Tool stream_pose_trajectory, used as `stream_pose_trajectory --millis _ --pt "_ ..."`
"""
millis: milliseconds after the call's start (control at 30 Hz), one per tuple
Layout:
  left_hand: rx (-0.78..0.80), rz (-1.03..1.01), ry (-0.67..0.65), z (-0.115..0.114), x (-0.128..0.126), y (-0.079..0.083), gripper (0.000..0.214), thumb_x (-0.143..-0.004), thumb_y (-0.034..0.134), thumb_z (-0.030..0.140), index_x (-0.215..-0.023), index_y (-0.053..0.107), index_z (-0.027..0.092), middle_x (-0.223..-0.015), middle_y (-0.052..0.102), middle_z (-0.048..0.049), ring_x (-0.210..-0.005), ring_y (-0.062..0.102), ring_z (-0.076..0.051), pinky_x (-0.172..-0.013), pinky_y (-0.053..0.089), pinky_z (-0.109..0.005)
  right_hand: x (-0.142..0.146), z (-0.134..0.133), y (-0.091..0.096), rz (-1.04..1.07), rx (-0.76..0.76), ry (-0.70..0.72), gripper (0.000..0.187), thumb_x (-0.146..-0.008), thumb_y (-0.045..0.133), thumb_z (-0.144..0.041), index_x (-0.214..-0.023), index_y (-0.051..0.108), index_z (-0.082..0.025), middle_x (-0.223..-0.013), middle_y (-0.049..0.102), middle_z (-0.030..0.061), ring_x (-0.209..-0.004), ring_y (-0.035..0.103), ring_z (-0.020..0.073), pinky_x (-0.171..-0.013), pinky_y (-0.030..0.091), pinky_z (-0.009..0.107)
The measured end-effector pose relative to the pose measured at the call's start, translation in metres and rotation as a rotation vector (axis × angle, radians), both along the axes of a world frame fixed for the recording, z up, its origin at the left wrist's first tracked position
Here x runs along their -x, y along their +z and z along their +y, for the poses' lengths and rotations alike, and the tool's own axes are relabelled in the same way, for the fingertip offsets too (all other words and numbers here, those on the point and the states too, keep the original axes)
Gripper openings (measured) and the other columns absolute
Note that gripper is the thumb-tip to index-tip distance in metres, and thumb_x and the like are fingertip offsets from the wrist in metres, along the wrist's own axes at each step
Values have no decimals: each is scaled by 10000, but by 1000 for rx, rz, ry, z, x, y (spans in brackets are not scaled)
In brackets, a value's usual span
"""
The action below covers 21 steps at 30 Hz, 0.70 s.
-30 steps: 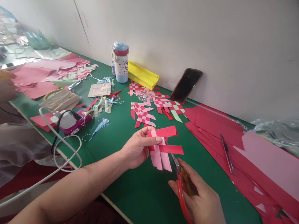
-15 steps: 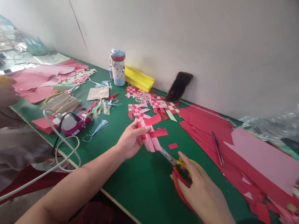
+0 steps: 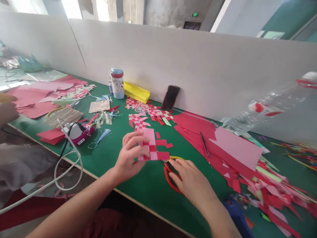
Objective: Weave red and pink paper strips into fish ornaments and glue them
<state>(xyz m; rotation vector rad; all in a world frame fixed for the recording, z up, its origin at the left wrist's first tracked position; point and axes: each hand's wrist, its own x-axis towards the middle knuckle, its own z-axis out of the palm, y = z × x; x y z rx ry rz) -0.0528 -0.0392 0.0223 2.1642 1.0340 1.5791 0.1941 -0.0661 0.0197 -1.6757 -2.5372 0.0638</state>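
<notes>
Left hand (image 3: 130, 155) has it: grip closed, fingers pinching a red-and-pink woven paper piece (image 3: 153, 148) over the table (image 3: 138, 185). Check its lie: pink strips run away toward the partition (image 3: 210, 69), red tails jut rightward, neither direction plainly the longer. Right beside, the right hand (image 3: 189, 175) has its fingers over red-and-yellow-handled scissors (image 3: 169, 183); whether that grip is closed, can't tell. Out on the green surface now: red scraps (image 3: 169, 145) near the tails, red paper sheets (image 3: 195, 127) farther right, a smartphone (image 3: 170, 98) leaning on the pale partition. Beyond that, concrete walls and a lit green sign (image 3: 195, 14).
</notes>
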Motion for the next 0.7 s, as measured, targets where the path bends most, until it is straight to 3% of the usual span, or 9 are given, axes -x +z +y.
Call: stream_pose_trajectory --millis 167,333,533,700 --pt "-91 250 100 -46 22 -22 252 -756 565 18 -761 631 260 -1028 680 -41 -1195 524 -266 -1025 377 -497 0 33 3 31 44 -151 416 -950 413 -220 -1316 591 -128 -1325 614 162 -1217 569 285 -1037 448 440" --pt "42 408 12 -73 46 -39 452 -729 395 -66 -965 628 241 -1202 647 -68 -1306 479 -249 -1096 331 -510 9 68 -8 9 84 -193 342 -924 513 -176 -1246 626 -148 -1283 629 160 -1185 587 277 -1031 444 440" --pt "100 327 -36 -85 63 -50 466 -755 367 -65 -1016 609 236 -1195 647 -74 -1269 525 -230 -1078 398 -469 33 100 -15 33 46 -220 335 -946 588 -343 -1242 577 -187 -1254 603 87 -1041 630 216 -875 541 437" --pt "175 213 -6 -92 70 -59 415 -787 368 -61 -991 592 224 -1152 642 -82 -1243 545 -220 -994 488 -383 54 120 -15 22 26 -146 340 -945 588 -341 -1250 575 -190 -1276 591 93 -1063 621 224 -889 535 443"
